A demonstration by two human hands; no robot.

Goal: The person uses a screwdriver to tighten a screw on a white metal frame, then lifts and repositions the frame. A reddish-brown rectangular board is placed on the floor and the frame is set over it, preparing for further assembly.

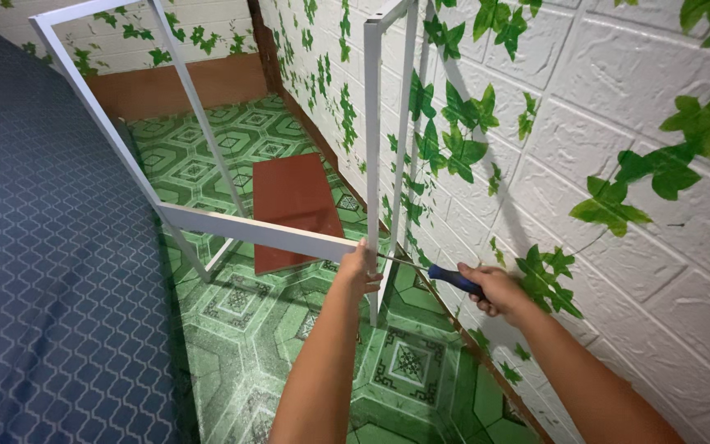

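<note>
A white metal frame [260,232] of thin square tubes stands on the green patterned floor. My left hand [358,267] grips the frame where a horizontal bar meets an upright post [372,140]. My right hand [493,289] holds a screwdriver with a blue and black handle [454,279]. Its thin shaft points left to the joint beside my left hand. A brown rectangular board [295,210] lies on the floor under the frame.
A wall [618,99] with white brick pattern and green ivy leaves runs close along the right. A dark blue patterned mattress [43,271] fills the left side. A brown skirting [182,86] lines the far wall.
</note>
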